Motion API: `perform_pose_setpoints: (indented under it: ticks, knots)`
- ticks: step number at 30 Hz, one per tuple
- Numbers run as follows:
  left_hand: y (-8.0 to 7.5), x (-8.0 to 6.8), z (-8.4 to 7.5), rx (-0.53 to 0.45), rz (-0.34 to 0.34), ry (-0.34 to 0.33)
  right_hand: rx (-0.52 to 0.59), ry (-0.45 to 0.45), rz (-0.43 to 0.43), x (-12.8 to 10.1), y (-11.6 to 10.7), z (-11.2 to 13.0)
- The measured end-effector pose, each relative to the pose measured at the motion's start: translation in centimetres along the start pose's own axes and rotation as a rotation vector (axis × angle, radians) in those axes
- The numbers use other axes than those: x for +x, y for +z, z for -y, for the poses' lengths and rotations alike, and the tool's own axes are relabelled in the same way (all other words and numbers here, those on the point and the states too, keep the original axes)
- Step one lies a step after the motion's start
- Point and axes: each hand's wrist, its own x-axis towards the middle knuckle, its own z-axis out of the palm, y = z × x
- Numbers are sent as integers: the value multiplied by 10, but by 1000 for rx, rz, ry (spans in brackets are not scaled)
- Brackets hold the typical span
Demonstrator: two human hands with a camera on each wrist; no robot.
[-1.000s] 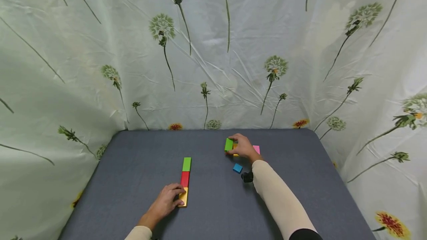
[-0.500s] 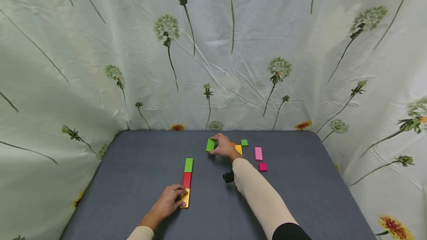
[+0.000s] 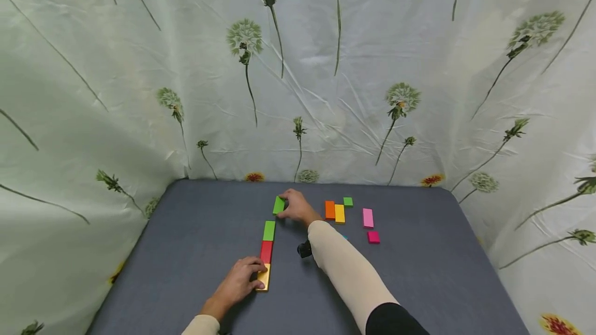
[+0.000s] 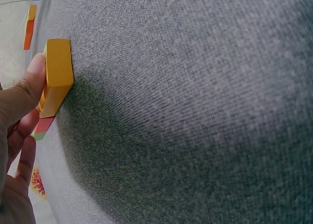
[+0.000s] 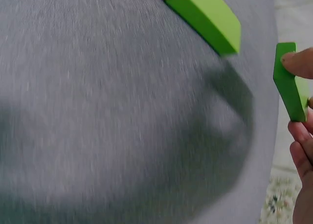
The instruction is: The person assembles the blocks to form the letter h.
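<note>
The right hand point(image 3: 295, 207) pinched a green block point(image 3: 279, 204) between its fingertips point(image 5: 297, 63), holding it tilted just above the grey table point(image 3: 195, 231). Just below that block, nearer the person, lay a row of three blocks end to end: a second green block point(image 3: 269, 230), then a red block point(image 3: 266, 251), then a yellow block point(image 3: 264, 276). The held block hung just beyond the far end of the row, apart from the green one there.

The left hand point(image 3: 237, 284) rested on the table at the near end of the row, its thumb point(image 4: 27, 87) and fingers curled against the yellow block and steadying it.

To the right of the right hand lay loose blocks, well apart from the row: an orange block point(image 3: 329, 210) touching a yellow one point(image 3: 340, 213), a small green square point(image 3: 347, 201) just behind them, then a pink block point(image 3: 368, 217) and a magenta square point(image 3: 373, 237) farther right. A curtain printed with dandelions point(image 3: 298, 66) hung behind and beside the table.
</note>
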Motion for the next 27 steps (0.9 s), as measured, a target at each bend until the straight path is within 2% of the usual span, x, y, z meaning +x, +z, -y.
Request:
perform_pose_setpoints:
  ticks: [4,5,9,13,16,19,27]
  knots:
    - [0,0,0,-5,27,-27,-33,-28,2,5,11,6]
    - [0,0,0,-3,30,-30,-25,3,14,1,9,14]
    - [-1,0,-1,1,40,-49,-60,24,-8,-1,18,15]
    - [-3,-1,-3,3,85,-92,-99,31,-4,-3,25,13]
    - [-3,0,-4,3,108,-111,-59,18,-1,-5,27,13]
    - [-3,0,-5,3,100,-110,-20,11,0,-5,28,13]
    - [-3,0,-4,19,83,-100,0,-7,-1,-6,32,9]
